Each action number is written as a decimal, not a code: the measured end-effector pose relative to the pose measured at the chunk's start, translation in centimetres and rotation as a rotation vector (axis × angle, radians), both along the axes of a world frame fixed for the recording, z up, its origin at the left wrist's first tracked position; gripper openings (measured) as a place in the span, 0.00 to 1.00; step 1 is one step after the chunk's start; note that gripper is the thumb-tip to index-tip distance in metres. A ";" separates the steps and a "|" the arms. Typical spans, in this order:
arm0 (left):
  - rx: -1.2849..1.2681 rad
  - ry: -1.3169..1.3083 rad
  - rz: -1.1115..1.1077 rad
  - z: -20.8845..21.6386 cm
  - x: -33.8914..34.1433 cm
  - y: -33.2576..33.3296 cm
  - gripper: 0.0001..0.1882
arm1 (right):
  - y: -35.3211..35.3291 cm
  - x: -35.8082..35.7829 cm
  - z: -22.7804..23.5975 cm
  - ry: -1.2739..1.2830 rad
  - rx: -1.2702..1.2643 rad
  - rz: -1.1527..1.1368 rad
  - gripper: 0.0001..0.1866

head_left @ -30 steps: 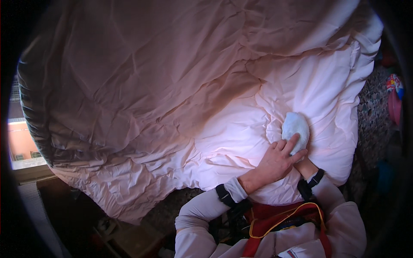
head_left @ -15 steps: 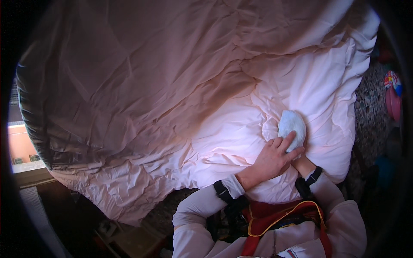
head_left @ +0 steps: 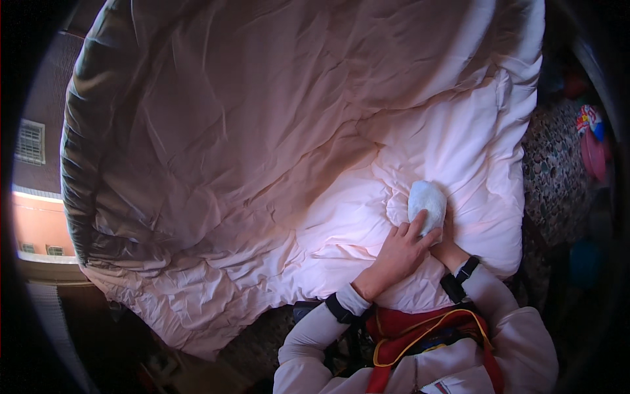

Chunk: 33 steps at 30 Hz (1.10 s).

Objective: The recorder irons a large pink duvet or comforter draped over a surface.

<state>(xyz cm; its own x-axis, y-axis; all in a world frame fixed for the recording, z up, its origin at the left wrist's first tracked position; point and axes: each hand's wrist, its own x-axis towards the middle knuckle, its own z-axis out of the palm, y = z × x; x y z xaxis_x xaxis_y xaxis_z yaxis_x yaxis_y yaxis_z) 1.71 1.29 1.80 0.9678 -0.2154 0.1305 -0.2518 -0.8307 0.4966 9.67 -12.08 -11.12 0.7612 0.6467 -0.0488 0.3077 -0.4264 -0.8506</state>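
Left hand [head_left: 398,255] is resting spread-fingered on pale-blue rounded cloth [head_left: 425,198], right hand [head_left: 449,232] grip being indeterminable; pink plastic basin [head_left: 594,159] sitting rightward, contents unclear.

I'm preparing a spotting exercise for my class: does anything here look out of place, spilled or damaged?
Nothing clearly stands out: no spill or tear shows. The pink quilt is rumpled; the left hand touches a pale blue cloth.

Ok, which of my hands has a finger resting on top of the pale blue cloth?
Your left hand, its back in view and one finger extended onto the pale blue cloth; your right hand is mostly hidden by them.
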 end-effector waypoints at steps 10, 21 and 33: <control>0.103 -0.058 0.075 -1.2 -0.4 -1.4 0.33 | 0.4 -0.3 -3.0 0.344 0.540 -0.129 0.36; 0.144 -0.048 0.069 -1.3 -0.1 -1.4 0.29 | 0.1 -0.3 -0.5 -0.319 -0.087 0.038 0.36; 0.122 -0.064 0.069 -1.1 -0.1 -1.2 0.28 | 0.6 -0.3 -1.5 -0.024 -0.158 0.061 0.33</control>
<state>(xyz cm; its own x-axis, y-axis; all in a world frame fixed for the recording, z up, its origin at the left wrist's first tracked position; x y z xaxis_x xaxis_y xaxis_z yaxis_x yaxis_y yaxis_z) 1.61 0.09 0.71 0.9714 -0.1662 0.1696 -0.2197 -0.9002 0.3760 9.41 -11.47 -12.65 0.7227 0.6777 -0.1359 0.3566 -0.5340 -0.7666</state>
